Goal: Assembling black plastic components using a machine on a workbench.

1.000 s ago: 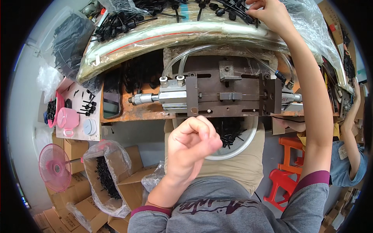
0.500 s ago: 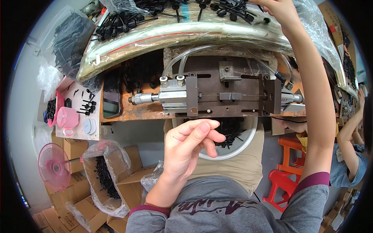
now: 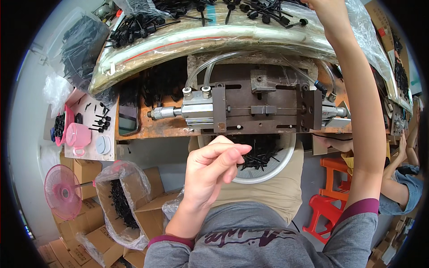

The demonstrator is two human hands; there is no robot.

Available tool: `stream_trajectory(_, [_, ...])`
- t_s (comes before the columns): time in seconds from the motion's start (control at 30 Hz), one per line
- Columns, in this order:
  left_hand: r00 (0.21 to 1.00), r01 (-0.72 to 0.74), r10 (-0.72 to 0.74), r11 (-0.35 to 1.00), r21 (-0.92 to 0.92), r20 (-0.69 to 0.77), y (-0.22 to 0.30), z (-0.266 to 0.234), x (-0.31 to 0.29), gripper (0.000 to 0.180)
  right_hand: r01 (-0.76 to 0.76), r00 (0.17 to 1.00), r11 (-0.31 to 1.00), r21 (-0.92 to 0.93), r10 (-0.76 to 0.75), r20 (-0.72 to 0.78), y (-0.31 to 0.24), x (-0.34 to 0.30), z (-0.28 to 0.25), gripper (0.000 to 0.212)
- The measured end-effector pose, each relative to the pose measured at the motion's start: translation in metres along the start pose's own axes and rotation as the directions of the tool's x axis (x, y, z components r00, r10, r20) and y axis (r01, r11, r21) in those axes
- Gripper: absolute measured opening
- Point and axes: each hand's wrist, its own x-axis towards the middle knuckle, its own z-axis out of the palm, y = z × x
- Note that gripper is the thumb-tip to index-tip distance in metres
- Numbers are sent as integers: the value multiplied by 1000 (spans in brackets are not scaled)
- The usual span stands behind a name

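Observation:
My left hand (image 3: 213, 169) hovers in front of the machine, above a white basket (image 3: 286, 161) on my lap. Its fingers are curled in and the thumb presses against them; nothing shows in its grip. Dark slender parts with round heads (image 3: 263, 152) lie in the basket. At the top edge, my right hand (image 3: 324, 10) reaches over the plastic-covered surface, beside similar black parts (image 3: 268, 11); its fingers are mostly cut off. Between the hands stands a metal fixture (image 3: 263, 118) with two silver cylinders (image 3: 198, 112) and small centre blocks (image 3: 263, 110), untouched.
Clear air hoses (image 3: 214, 60) arch over the fixture. To the left are a phone (image 3: 128, 111), a pink cup (image 3: 77, 135), a pink fan (image 3: 63, 192) and an open carton of black parts (image 3: 123, 205). Red stools (image 3: 324, 212) and another person's arm (image 3: 397, 161) are at right.
My left hand's fingers have curled in more tightly, and the hand has shifted slightly left. My right hand has moved slightly up, further past the top edge. The other person's arms have moved lower.

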Motion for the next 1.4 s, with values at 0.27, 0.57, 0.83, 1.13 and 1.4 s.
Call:
stream_trajectory(0.27, [985, 150, -120, 953, -265, 125, -1, -10, -3, 49, 60, 998, 995, 83, -62, 22, -37, -41, 9, 22])
stream_trajectory(0.57, [915, 233, -29, 851, -470, 401, -18, -21, 1, 87, 105, 994, 944, 314, -113, 7, -58, -89, 17, 17])
stream_trajectory(0.83, [996, 84, -82, 994, -67, 29, -25, -49, -23, 73, 83, 982, 994, 68, -93, 166, -45, -112, -12, 30])
stream_trajectory(1.13, [750, 117, -2, 985, 130, -661, -41, -135, -17, 72, -31, 975, 964, 264, -28, 219, -55, -150, -5, 28])
stream_trajectory(1.4, [719, -35, 200, 967, 253, -665, -46, -165, -4, 61, -154, 975, 941, 302, 95, 201, -51, -169, -10, 24])
